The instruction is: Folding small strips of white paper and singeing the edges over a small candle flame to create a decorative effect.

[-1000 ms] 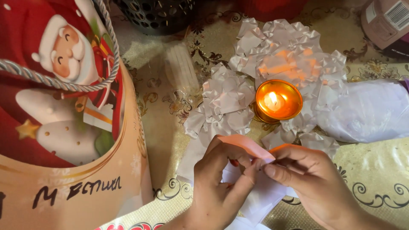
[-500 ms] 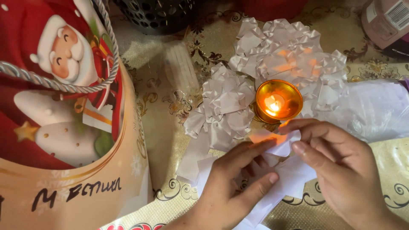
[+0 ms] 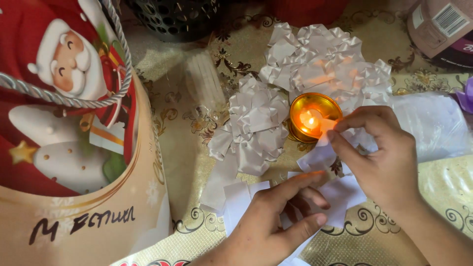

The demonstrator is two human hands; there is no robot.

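- Right hand (image 3: 382, 157), centre right of the frame, pinches the end of a white ribbon strip (image 3: 320, 155) beside the lit candle cup (image 3: 314, 117).
- Left hand (image 3: 268, 224), lower centre, fingers spread flat, presses the strip's other folds down.
- Finished white bows (image 3: 256, 123) lie just left.

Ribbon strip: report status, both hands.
Right hand holds white ribbon strip at candle flame. Left hand pins ribbon down. Finished bows crowd the candle.
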